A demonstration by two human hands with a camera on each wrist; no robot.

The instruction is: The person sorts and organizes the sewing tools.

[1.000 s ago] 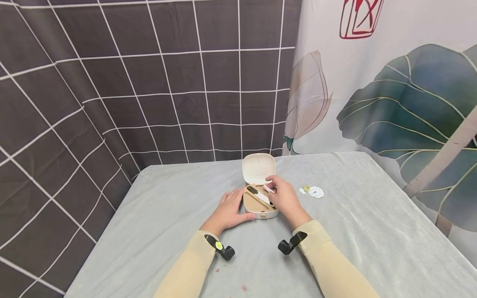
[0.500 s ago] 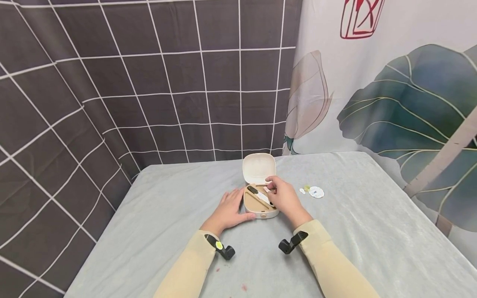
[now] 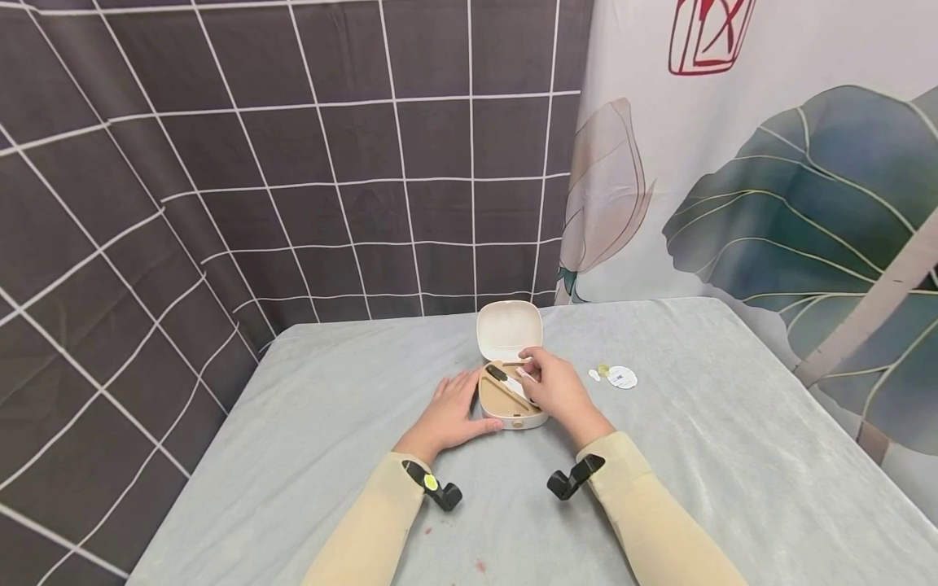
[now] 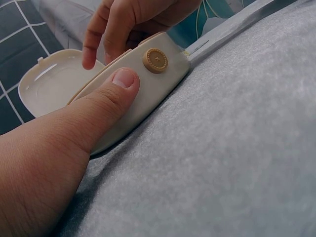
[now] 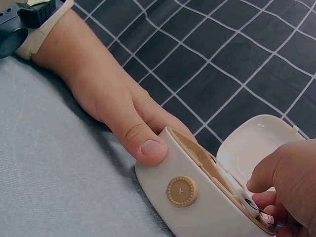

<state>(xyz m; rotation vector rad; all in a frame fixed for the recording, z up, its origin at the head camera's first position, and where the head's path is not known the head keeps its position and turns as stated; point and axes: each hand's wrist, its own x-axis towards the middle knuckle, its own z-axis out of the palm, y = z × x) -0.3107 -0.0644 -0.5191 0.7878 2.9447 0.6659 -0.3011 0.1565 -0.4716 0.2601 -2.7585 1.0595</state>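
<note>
A cream-white case (image 3: 489, 417) with a tan inner tray (image 3: 500, 400) stands on the table, its lid (image 3: 509, 330) raised at the back. A round tan button (image 4: 156, 60) sits on its front. My left hand (image 3: 449, 413) lies along the case's left side with extended fingers, its thumb touching the front. Over the right half of the tray, my right hand (image 3: 560, 389) pinches a small pinkish-white piece (image 5: 267, 218), mostly hidden by the fingers. A slim white tool with a dark end (image 3: 496, 373) lies slantwise in the tray.
Right of the case lie a round white scalloped piece (image 3: 622, 377), a small white piece (image 3: 594, 375) and a yellow-green piece (image 3: 603, 369). A grey cloth (image 3: 352, 391) covers the table. Behind hang a dark gridded curtain (image 3: 432, 212) and a leaf-patterned one (image 3: 659, 268).
My right hand shifts only slightly at the tray, its fingertips a little farther left. Less of the white tool's lower end shows. The left hand and case stay still.
</note>
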